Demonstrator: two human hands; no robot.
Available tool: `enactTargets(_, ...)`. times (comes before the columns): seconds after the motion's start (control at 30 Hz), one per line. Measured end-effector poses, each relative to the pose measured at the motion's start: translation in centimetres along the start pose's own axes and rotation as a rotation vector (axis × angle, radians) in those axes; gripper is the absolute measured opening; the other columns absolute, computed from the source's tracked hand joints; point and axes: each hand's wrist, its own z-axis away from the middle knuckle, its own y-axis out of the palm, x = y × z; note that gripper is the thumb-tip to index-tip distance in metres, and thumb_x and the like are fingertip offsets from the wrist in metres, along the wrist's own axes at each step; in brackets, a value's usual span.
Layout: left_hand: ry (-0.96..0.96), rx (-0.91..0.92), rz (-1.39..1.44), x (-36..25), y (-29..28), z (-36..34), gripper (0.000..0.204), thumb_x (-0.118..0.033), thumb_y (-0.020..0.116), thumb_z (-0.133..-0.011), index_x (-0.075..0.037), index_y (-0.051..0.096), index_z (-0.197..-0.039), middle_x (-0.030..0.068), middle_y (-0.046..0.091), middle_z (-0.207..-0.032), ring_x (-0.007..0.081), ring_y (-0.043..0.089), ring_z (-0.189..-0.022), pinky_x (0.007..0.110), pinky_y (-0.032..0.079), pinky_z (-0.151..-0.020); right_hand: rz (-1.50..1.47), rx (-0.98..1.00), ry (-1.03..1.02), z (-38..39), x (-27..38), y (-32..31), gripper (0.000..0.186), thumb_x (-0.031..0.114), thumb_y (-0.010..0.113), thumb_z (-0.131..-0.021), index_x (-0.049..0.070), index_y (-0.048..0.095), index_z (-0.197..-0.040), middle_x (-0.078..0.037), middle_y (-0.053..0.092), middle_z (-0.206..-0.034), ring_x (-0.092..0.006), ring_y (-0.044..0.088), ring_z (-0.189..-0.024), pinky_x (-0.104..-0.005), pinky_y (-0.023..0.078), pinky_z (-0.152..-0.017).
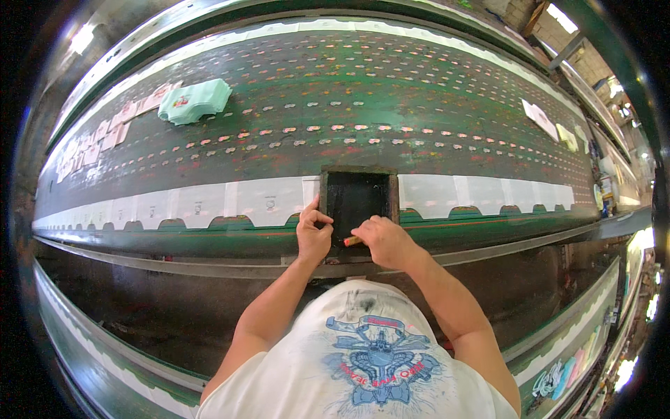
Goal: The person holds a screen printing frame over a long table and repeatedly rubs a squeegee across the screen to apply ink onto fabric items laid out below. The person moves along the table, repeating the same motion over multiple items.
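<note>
A dark rectangular screen-printing frame point(393, 192) lies on the near row of white fabric pieces point(427, 195), in front of me. My left hand point(315, 230) grips the frame's left side near its front corner, with the fingers curled. Over the front right part of the frame, my right hand point(385, 241) is closed around a short squeegee point(352, 241). Its wooden-looking, red-tipped end sticks out to the left of my fingers; the rest is hidden by the hand. Left of the frame, several white pieces point(269, 199) carry small dark printed figures.
The long green table point(293, 157) bears rows of small coloured print marks. A stack of mint-green fabric pieces point(195, 101) lies at the far left, beside pale pink pieces point(115, 134). White pieces point(539, 120) lie far right. A metal rail point(488, 263) runs along the near edge.
</note>
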Motion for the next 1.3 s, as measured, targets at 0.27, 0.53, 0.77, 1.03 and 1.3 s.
enactTargets(0.27, 0.008, 0.013, 0.003, -1.0, 0.3, -0.1, 0.017, 0.011, 0.072, -0.08, -0.006, 0.073, -0.081, 0.0262, 0.059, -0.168, 0.0404, 0.055, -0.155, 0.049, 0.042, -0.126, 0.017, -0.287, 0.112, -7.1, -6.8, -0.2, 0.028, -0.005, 0.07, -0.091, -0.003, 0.078, -0.117, -0.019, 0.076, -0.113, -0.0433, 0.069, -0.111, -0.0515, 0.057, -0.1)
enactTargets(0.53, 0.083, 0.005, 0.007, -0.3, 0.2, 0.0, 0.019, 0.011, 0.071, -0.079, -0.007, 0.074, -0.082, 0.0284, 0.059, -0.167, 0.042, 0.057, -0.151, 0.051, 0.04, -0.125, 0.047, -0.31, 0.12, -7.8, -6.4, 0.6, 0.039, -0.006, 0.062, -0.094, 0.005, 0.08, -0.127, -0.016, 0.077, -0.114, -0.041, 0.069, -0.113, -0.0519, 0.057, -0.101)
enactTargets(0.77, 0.095, 0.003, -0.027, -0.5, -0.1, 0.0, 0.019, 0.011, 0.071, -0.079, -0.007, 0.073, -0.082, 0.0289, 0.06, -0.166, 0.0426, 0.058, -0.15, 0.05, 0.044, -0.123, 0.037, -0.259, 0.132, -2.7, -0.4, 2.0, 0.044, -0.004, 0.063, -0.091, 0.007, 0.081, -0.129, -0.013, 0.077, -0.115, -0.0371, 0.069, -0.109, -0.0475, 0.057, -0.099)
enactTargets(1.03, 0.122, 0.004, 0.002, 0.0, 0.0, -0.2, 0.017, 0.009, 0.073, -0.08, -0.006, 0.075, -0.086, 0.0274, 0.061, -0.165, 0.0427, 0.058, -0.15, 0.049, 0.043, -0.125, 0.014, -0.247, 0.143, 1.6, 3.7, 3.6, 0.038, 0.007, 0.075, -0.091, 0.005, 0.082, -0.128, -0.013, 0.076, -0.124, -0.035, 0.068, -0.116, -0.0459, 0.057, -0.104)
enactTargets(1.3, 0.079, 0.022, -0.036, -1.4, -0.1, -0.3, 0.017, 0.011, 0.072, -0.08, -0.005, 0.075, -0.087, 0.0268, 0.061, -0.166, 0.0418, 0.055, -0.154, 0.049, 0.041, -0.128, -0.093, -0.388, 0.182, 4.3, 2.4, 3.0, 0.046, 0.022, 0.09, -0.091, 0.006, 0.08, -0.133, -0.015, 0.072, -0.141, -0.037, 0.063, -0.134, -0.0485, 0.052, -0.115)
